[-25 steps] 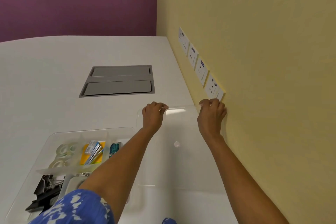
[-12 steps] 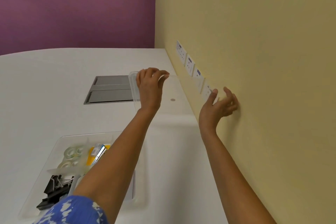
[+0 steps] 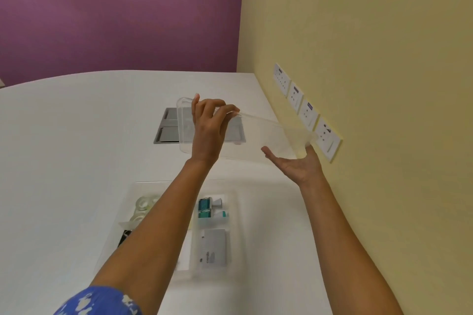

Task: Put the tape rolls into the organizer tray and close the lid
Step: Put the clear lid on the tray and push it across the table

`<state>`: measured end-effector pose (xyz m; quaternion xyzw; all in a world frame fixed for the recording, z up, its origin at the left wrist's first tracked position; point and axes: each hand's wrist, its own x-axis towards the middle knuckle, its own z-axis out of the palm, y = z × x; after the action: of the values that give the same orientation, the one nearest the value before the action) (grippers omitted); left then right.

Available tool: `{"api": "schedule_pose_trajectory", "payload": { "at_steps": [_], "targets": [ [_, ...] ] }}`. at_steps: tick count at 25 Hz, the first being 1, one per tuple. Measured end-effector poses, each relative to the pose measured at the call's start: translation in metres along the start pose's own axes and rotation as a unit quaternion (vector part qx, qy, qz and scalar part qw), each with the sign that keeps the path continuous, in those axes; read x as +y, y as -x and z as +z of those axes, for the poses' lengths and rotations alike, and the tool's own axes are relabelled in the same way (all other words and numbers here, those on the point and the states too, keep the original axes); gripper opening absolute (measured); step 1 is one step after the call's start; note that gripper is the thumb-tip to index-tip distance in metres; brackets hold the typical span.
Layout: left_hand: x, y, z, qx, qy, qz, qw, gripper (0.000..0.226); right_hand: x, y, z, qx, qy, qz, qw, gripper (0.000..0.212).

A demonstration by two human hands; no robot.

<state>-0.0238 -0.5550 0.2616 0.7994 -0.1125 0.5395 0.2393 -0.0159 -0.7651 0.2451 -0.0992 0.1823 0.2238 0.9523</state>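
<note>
A clear plastic lid (image 3: 258, 135) hangs in the air above the white table, tilted. My left hand (image 3: 208, 130) grips its far left edge. My right hand (image 3: 297, 163) is open, palm up, under the lid's right end, fingers touching it. Below, the clear organizer tray (image 3: 238, 186) lies uncovered on the table. Clear tape rolls (image 3: 146, 206) sit in its far left compartment, partly hidden by my left forearm. Black binder clips (image 3: 125, 236) show in the compartment nearer to me.
The tray also holds teal boxes (image 3: 204, 208) and a grey card (image 3: 213, 248). A grey metal hatch (image 3: 167, 132) is set into the table behind the lid. Wall sockets (image 3: 304, 110) line the yellow wall close on the right.
The lid has been lifted off the table beside the tray and swung up and left. My right hand let go of its edge and turned palm up beneath it.
</note>
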Motion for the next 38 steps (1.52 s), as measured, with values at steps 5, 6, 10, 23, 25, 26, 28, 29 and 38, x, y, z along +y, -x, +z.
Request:
{"api": "schedule_pose_trajectory", "payload": {
  "at_steps": [5, 6, 10, 23, 25, 26, 28, 29, 38],
  "targets": [
    [-0.054, 0.018, -0.058, -0.031, -0.035, 0.017, 0.999, 0.024, 0.051, -0.007, 0.003, 0.019, 0.08, -0.028, 0.996, 0.056],
    [-0.064, 0.025, -0.069, -0.047, -0.042, 0.02, 0.998, 0.028, 0.062, -0.01, 0.003, 0.021, 0.119, -0.049, 0.991, 0.06],
    [-0.093, 0.044, -0.117, -0.1, -0.034, -0.064, 0.992, 0.057, 0.104, -0.024, -0.003, 0.043, 0.2, -0.097, 0.974, 0.014],
    [-0.182, 0.1, -0.126, -0.254, 0.0, -0.676, 0.692, 0.055, 0.131, -0.039, -0.057, 0.005, 0.51, -0.008, 0.86, 0.034],
    [-0.187, 0.113, -0.121, -0.254, -0.011, -0.662, 0.705, 0.047, 0.131, -0.046, -0.065, 0.041, 0.551, -0.005, 0.834, 0.034],
    [-0.189, 0.117, -0.119, -0.242, -0.009, -0.656, 0.714, 0.043, 0.13, -0.05, -0.069, 0.065, 0.587, -0.009, 0.807, 0.036],
    [-0.191, 0.122, -0.113, -0.206, 0.005, -0.648, 0.734, 0.037, 0.129, -0.059, -0.075, 0.112, 0.647, -0.028, 0.754, 0.042],
    [-0.19, 0.125, -0.11, -0.189, 0.008, -0.643, 0.742, 0.036, 0.13, -0.064, -0.076, 0.138, 0.661, -0.044, 0.736, 0.045],
    [-0.184, 0.152, -0.098, -0.209, -0.107, -0.611, 0.756, 0.035, 0.138, -0.079, -0.085, 0.267, 0.868, -0.127, 0.4, 0.042]
  ]
}}
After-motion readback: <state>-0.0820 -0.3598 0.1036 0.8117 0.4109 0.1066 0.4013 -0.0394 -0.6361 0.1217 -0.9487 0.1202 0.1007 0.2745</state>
